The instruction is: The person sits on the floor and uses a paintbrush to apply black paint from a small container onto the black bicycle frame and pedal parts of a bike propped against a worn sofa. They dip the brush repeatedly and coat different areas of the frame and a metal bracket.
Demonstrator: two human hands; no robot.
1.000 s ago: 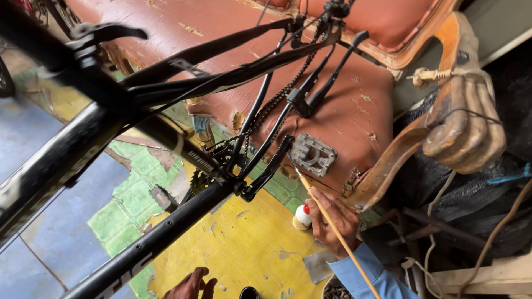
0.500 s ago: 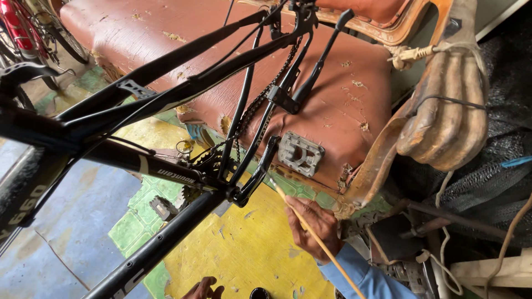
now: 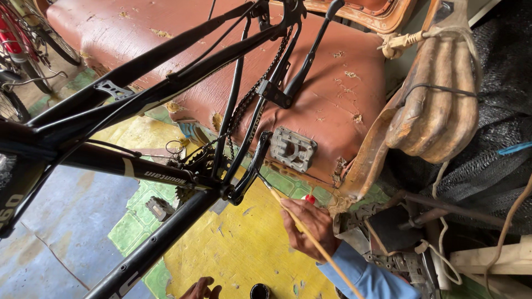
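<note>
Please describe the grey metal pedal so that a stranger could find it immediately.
Find the worn brown seat cushion under the black bicycle frame. At its front edge, the pedal sits at the end of the black crank arm. It alone is grey, rectangular and full of holes.

Painted floor (image 3: pixel 244 249), yellow under the right grip (image 3: pixel 310 230), green and blue off to its left, paint flaked throughout. Small black round pot (image 3: pixel 259 290) resting on the yellow patch just below and left of that grip, close beside the left grip (image 3: pixel 200 289). Worn brown couch (image 3: pixel 221 61) standing on the floor beyond, cushion cracked.
</note>
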